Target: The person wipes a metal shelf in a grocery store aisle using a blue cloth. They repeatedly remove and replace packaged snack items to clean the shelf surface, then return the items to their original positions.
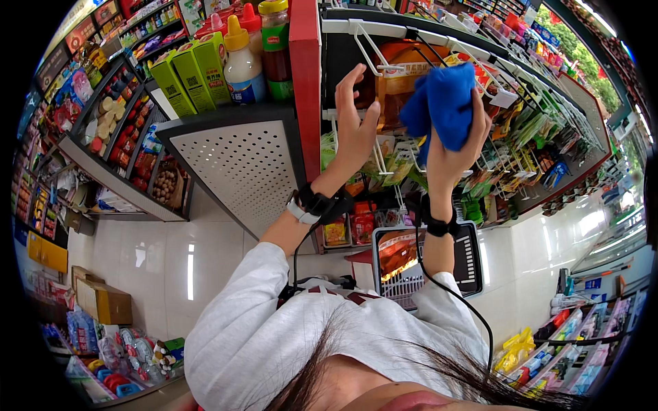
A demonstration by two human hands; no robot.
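A folded blue cloth (448, 105) is gripped in my right hand (455, 154), raised in front of the pegboard rack. Behind the cloth hangs a large orange-brown package (401, 87). My left hand (357, 123) is raised to the left of it, fingers apart and slightly curled, holding nothing. Its fingertips are near a white wire display hook (367, 49); whether they touch it I cannot tell. Below my hands hang green and clear packets (398, 159) on more hooks. Both wrists wear black straps with cables.
A red post (305, 92) divides the hooks from a shelf with green boxes (198, 77) and sauce bottles (242, 67). A perforated metal panel (236, 169) stands at left. Below my right forearm is a shopping basket (480, 262) with orange packages. Shelves of goods line both sides.
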